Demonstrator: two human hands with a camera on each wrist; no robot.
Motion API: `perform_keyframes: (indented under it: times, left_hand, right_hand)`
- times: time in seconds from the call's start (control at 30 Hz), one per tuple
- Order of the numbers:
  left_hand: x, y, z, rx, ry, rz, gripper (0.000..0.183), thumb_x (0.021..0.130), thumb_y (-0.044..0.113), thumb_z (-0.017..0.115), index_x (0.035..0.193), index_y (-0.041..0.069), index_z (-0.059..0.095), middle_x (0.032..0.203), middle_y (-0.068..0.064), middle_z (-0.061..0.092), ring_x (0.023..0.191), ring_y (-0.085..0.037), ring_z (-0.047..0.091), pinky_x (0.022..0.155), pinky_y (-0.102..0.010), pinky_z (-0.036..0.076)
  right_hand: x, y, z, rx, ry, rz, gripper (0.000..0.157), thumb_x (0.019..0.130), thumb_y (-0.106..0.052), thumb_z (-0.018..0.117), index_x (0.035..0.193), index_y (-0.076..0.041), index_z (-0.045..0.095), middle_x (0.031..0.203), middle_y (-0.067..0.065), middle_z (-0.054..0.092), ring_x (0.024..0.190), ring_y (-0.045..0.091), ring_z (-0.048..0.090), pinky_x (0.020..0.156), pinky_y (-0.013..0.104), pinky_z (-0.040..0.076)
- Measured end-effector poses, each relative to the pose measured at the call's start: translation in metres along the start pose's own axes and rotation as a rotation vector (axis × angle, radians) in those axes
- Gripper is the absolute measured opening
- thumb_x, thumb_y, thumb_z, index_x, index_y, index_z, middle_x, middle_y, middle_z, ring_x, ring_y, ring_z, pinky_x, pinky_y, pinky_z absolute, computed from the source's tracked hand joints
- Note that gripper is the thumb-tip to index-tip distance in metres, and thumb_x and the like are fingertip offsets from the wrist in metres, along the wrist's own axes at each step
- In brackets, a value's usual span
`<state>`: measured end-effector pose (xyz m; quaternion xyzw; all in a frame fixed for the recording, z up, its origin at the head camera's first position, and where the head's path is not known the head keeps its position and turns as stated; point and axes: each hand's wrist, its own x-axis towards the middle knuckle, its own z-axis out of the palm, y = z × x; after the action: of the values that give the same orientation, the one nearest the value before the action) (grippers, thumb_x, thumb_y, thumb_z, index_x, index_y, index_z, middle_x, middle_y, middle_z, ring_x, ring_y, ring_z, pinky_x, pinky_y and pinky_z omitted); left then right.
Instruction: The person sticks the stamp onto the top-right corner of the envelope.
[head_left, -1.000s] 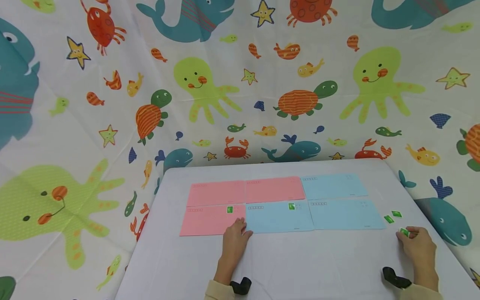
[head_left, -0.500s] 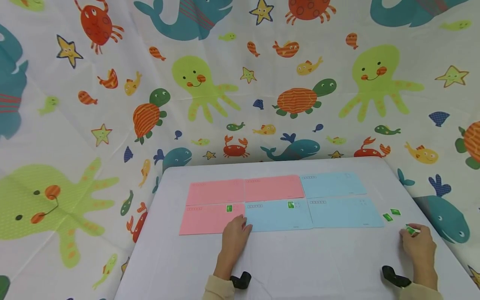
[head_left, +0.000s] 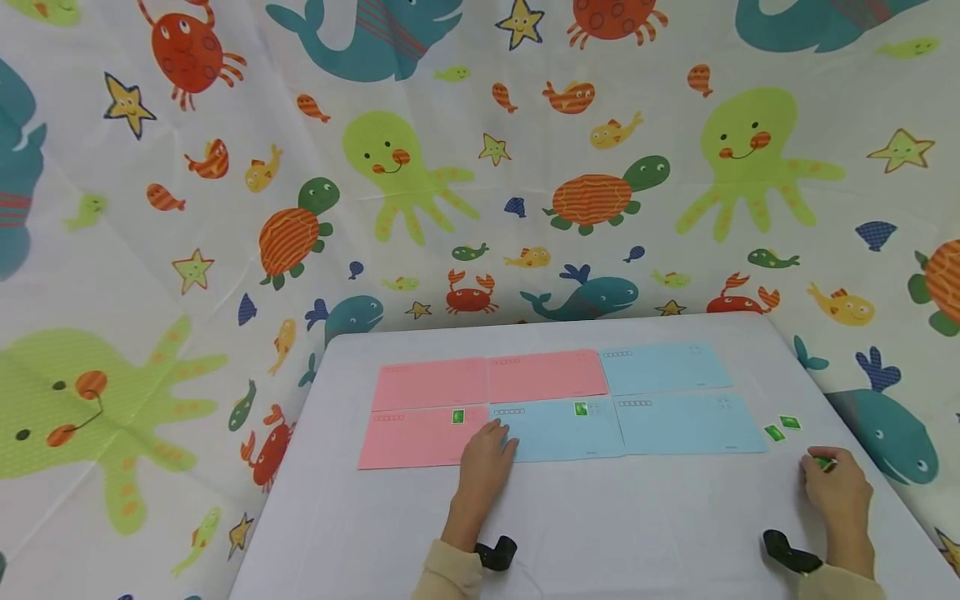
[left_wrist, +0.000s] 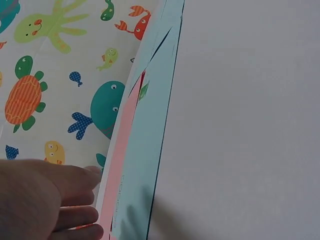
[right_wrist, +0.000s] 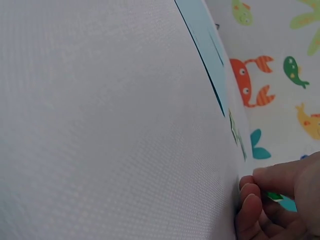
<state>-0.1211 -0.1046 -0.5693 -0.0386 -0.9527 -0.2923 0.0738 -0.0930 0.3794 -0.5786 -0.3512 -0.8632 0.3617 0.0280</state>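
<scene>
My right hand (head_left: 838, 487) pinches a small green stamp (head_left: 825, 463) between thumb and fingers at the table's right side. In the right wrist view, the curled fingers hide most of that stamp (right_wrist: 274, 196). Two loose green stamps (head_left: 774, 433) lie just beyond this hand. My left hand (head_left: 486, 462) is relaxed, its fingertips over the seam between the front pink envelope (head_left: 412, 442) and the front middle blue envelope (head_left: 558, 437). One stamp (head_left: 458, 417) sits near the pink envelope's upper right corner. Another stamp (head_left: 581, 409) is near the top of the middle blue one.
A front right blue envelope (head_left: 686, 429) completes the near row. Behind lie two pink envelopes (head_left: 427, 385) and a blue envelope (head_left: 667, 368). The white table (head_left: 637, 533) ends at a curtain (head_left: 420, 267) printed with sea animals.
My left hand has shifted right, from the pink envelope's corner toward the middle blue one. The stamp in my right hand has turned and sits deeper among the fingers.
</scene>
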Motion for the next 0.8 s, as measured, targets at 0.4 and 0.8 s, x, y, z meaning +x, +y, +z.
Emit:
perform_keyframes:
  times: [0.4,0.8]
  left_hand:
    - [0.008,0.036,0.023,-0.013,-0.047,0.056,0.031,0.095,0.022,0.068,0.119,0.003,0.072,0.128,-0.014,0.070,0.121,-0.030,0.066,0.100,-0.045,0.055]
    - [0.016,0.069,0.047,-0.001,-0.086,0.149,0.029,0.094,0.019,0.069,0.119,0.004,0.073,0.126,-0.012,0.071,0.119,-0.027,0.068,0.099,-0.041,0.056]
  right_hand:
    - [0.002,0.000,0.004,-0.011,-0.020,0.017,0.048,0.102,-0.018,0.042,0.140,0.012,0.042,0.117,0.034,0.052,0.102,0.042,0.046,0.067,0.034,0.039]
    - [-0.001,-0.001,0.006,0.023,-0.030,0.041,0.051,0.099,-0.015,0.043,0.144,0.010,0.039,0.143,0.037,0.039,0.126,0.051,0.039,0.101,0.063,0.041]
